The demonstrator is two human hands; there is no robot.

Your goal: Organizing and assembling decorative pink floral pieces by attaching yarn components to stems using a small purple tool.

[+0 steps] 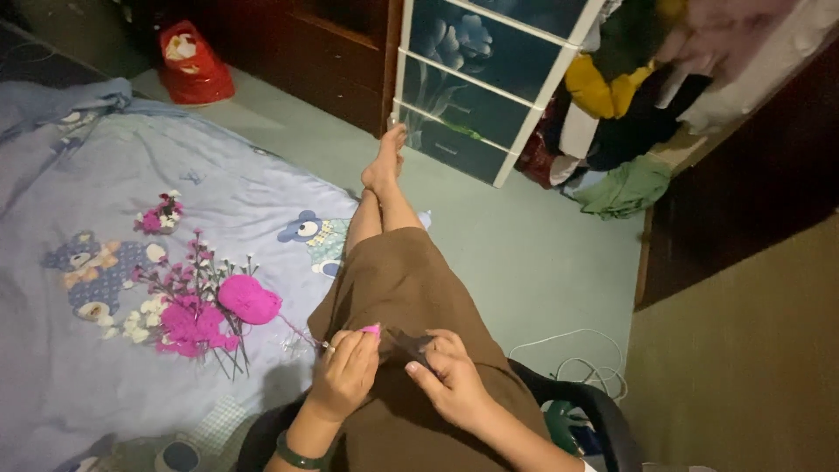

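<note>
With a heap of finished pink flowers (pixel 188 319) lying beside the yarn ball (pixel 249 299), the left hand (pixel 345 371) is pinching a small pink piece (pixel 371 329) while the right hand (pixel 450 376) is gripping a dark tool (pixel 409 343), so another flower seems barely begun.

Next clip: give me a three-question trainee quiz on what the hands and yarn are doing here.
1. True or false: the ball of pink yarn lies on the blue blanket, apart from both hands.
2. Which hand pinches the small pink piece? A) left hand B) right hand
3. Fill in: both hands rest over the person's lap, on the ____ skirt.

Key: 1 true; 2 A; 3 brown.
</note>
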